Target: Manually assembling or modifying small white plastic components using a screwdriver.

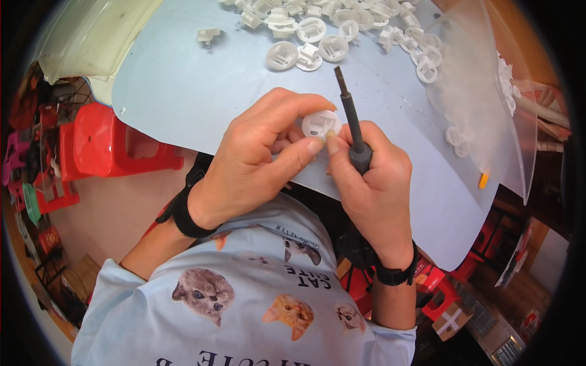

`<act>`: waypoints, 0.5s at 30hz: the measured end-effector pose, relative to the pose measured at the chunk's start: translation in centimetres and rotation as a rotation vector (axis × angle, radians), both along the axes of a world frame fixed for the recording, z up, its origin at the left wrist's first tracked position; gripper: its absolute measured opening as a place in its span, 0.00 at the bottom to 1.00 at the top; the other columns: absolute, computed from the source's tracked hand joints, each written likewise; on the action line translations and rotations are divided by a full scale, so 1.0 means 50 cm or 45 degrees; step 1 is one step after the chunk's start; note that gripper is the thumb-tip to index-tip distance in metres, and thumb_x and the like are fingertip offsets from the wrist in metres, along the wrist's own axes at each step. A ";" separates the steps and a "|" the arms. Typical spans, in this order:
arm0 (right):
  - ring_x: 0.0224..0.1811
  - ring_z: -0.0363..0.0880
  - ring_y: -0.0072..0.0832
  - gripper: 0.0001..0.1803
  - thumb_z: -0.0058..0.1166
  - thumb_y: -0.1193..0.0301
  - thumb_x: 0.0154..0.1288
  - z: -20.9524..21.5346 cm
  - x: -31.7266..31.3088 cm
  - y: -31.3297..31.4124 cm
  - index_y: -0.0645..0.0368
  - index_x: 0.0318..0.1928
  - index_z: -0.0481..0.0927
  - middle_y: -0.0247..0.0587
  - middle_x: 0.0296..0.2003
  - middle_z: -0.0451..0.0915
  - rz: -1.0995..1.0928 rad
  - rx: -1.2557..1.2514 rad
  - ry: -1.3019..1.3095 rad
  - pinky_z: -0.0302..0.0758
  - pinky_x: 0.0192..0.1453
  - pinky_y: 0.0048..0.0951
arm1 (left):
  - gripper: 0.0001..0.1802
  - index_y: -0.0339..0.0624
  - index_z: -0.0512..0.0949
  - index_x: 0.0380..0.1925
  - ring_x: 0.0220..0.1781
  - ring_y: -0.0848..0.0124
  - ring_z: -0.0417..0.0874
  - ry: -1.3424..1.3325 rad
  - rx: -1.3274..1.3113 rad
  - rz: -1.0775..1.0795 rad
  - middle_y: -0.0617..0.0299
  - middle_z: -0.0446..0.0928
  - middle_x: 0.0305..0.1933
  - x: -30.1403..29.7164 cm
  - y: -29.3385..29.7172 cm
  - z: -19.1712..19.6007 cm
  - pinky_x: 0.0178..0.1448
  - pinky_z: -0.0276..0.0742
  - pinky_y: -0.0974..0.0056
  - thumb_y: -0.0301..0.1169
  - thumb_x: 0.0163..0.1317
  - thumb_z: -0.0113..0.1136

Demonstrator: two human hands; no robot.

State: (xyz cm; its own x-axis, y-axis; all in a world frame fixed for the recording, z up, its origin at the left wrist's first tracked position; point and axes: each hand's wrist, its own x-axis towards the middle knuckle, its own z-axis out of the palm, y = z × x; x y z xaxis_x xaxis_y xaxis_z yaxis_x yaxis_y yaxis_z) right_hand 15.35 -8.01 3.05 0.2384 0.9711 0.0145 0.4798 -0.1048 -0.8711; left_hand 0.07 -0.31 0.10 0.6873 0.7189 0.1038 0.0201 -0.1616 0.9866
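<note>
Between the thumb and fingers of my left hand (259, 146) is a round white plastic part (320, 124) with rectangular openings in its face. My right hand (375, 183) grips a dark-handled screwdriver (357, 137), its blade pointing up and away from me. The right thumb and fingertip also touch the lower right edge of the white part. Both hands meet just above the near edge of the pale blue table (183, 91). The right palm hides much of the screwdriver's handle.
Many similar white parts (311, 30) lie heaped at the table's far side. A clear plastic bin (476, 85) stands at the right, near a small yellow piece (483, 180). A pale translucent tray (91, 43) sits far left. Red stools (101, 137) stand left, below table height.
</note>
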 end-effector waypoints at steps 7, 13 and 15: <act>0.21 0.74 0.43 0.05 0.54 0.81 0.54 -0.001 -0.005 0.000 0.65 0.31 0.71 0.48 0.21 0.74 0.026 0.041 -0.070 0.69 0.26 0.36 | 0.14 0.32 0.71 0.52 0.32 0.83 0.75 -0.005 -0.393 0.023 0.65 0.77 0.38 0.004 -0.006 0.015 0.35 0.74 0.78 0.24 0.67 0.52; 0.22 0.75 0.43 0.04 0.53 0.81 0.54 -0.006 -0.005 0.001 0.65 0.30 0.71 0.48 0.21 0.74 0.036 0.067 -0.095 0.70 0.26 0.36 | 0.13 0.32 0.72 0.51 0.30 0.83 0.76 -0.023 -0.368 0.045 0.64 0.78 0.35 0.006 -0.007 0.012 0.33 0.76 0.78 0.25 0.69 0.50; 0.22 0.75 0.43 0.04 0.53 0.82 0.54 -0.008 -0.005 0.001 0.65 0.30 0.71 0.48 0.22 0.74 0.044 0.077 -0.099 0.70 0.26 0.36 | 0.13 0.32 0.72 0.51 0.30 0.82 0.76 -0.026 -0.357 0.051 0.63 0.78 0.35 0.007 -0.008 0.012 0.33 0.76 0.78 0.26 0.70 0.49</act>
